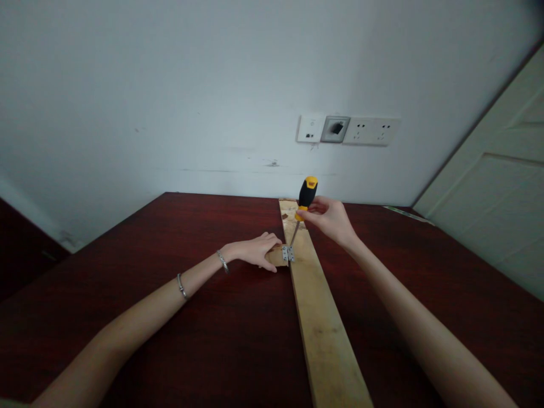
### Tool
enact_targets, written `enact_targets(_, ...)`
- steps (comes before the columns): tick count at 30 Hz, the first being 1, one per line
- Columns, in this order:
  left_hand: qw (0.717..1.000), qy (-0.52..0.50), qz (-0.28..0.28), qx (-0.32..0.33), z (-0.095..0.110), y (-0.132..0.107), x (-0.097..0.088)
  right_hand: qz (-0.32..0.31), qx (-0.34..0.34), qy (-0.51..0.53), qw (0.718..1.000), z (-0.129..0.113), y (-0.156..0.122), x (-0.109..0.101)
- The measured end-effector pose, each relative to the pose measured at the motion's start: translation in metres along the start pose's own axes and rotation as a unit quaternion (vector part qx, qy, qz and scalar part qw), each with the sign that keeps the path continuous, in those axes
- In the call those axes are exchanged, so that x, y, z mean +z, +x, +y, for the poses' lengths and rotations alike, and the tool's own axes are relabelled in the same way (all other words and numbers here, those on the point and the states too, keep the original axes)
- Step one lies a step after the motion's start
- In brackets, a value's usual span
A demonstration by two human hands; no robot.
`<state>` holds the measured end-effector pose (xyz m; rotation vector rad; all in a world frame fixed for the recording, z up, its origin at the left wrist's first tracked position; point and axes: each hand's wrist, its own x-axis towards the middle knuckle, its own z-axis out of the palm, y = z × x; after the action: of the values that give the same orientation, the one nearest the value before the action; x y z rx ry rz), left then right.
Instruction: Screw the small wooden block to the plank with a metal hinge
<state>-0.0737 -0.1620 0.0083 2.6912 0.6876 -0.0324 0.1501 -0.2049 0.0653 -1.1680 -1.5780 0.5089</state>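
Fastening, seemingly, the mid-frame hinge [290, 254], the right hand [334, 220] pinches a screwdriver [306, 194], the left hand [254, 251] clasps a wooden block [277, 258]; steady twisting seems needed.

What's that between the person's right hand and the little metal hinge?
In the head view, the metal shaft of the screwdriver slants down from the right hand toward the metal hinge, above the long board.

The person's left hand [255, 251] and forearm [148, 311] are bare save for two silver-coloured bracelets [222, 261] — a broader, textured band [224, 265] around the wrist and a slimmer bangle [182, 286] farther up, with a small raised detail. The right hand [335, 221] and slender forearm [395, 293] — bare along their visible length.
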Motion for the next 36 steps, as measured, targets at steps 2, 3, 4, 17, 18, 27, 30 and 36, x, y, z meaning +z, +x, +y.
enact_targets(2, 1.0, 0.0, 0.002, 0.003, -0.0006, 0.0001, 0.0003, -0.002, 0.001, 0.003, 1.0, -0.0003, -0.0001, -0.0004)
enact_targets(3, 1.0, 0.0, 0.004, 0.005, -0.0009, 0.0002, 0.0006, -0.003, 0.003, 0.008, 1.0, -0.0005, -0.0002, -0.0006)
enact_targets(4, 1.0, 0.001, 0.005, 0.005, -0.0013, 0.0002, 0.0008, -0.005, 0.004, 0.013, 1.0, -0.0009, -0.0003, -0.0008)
enact_targets(17, 1.0, -0.01, 0.001, 0.002, -0.0022, 0.0001, 0.001, -0.048, 0.001, 0.048, 0.998, -0.0045, -0.0019, -0.0034)
enact_targets(18, 1.0, -0.011, 0.001, 0.002, -0.0022, 0.0001, 0.0009, -0.051, -0.002, 0.056, 0.997, -0.0036, -0.0017, -0.0032)
enact_targets(27, 1.0, -0.007, -0.001, 0.008, -0.0054, 0.0015, 0.0029, -0.059, -0.068, 0.056, 0.994, -0.0007, -0.0035, -0.0004)
enact_targets(30, 1.0, -0.005, -0.001, 0.007, -0.0051, 0.0013, 0.0025, -0.055, -0.1, 0.032, 0.993, -0.0032, -0.0041, 0.0)
enact_targets(36, 1.0, -0.008, -0.002, 0.0, -0.0024, 0.0005, 0.0007, 0.003, -0.138, -0.018, 0.99, -0.0086, 0.0001, -0.0013)
